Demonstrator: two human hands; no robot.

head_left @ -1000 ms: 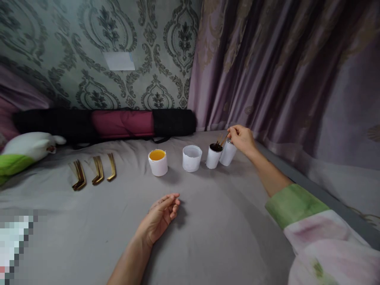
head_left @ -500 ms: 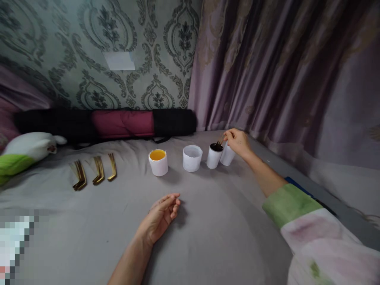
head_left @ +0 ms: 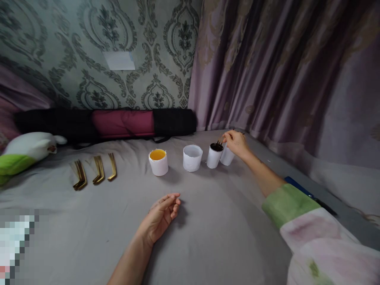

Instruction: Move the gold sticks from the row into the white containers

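My right hand (head_left: 236, 143) is closed in a pinch at the rim of a white cup (head_left: 214, 158) with a dark inside. Between its fingertips and the cup's mouth shows a thin brown pronged piece (head_left: 220, 140), its kind too small to tell. Partly behind that hand stands another white cup (head_left: 227, 156). A wider white tub (head_left: 192, 159) is to their left, then a white tub with a yellow inside (head_left: 159, 164). My left hand (head_left: 163, 215) lies palm inward on the grey sheet, fingers loosely curled and holding nothing.
Three bundles of bent gold-coloured rods (head_left: 79, 176) lie on the sheet at left, beside a white and green plush toy (head_left: 29, 148). A black and maroon roll (head_left: 123, 122) runs along the wall. Behind my right forearm lies a dark blue object (head_left: 299, 188); a curtain (head_left: 267, 79) hangs at right.
My right hand has shifted very slightly left and down, with the pronged piece still at the dark cup's rim. The left hand has stayed in place.
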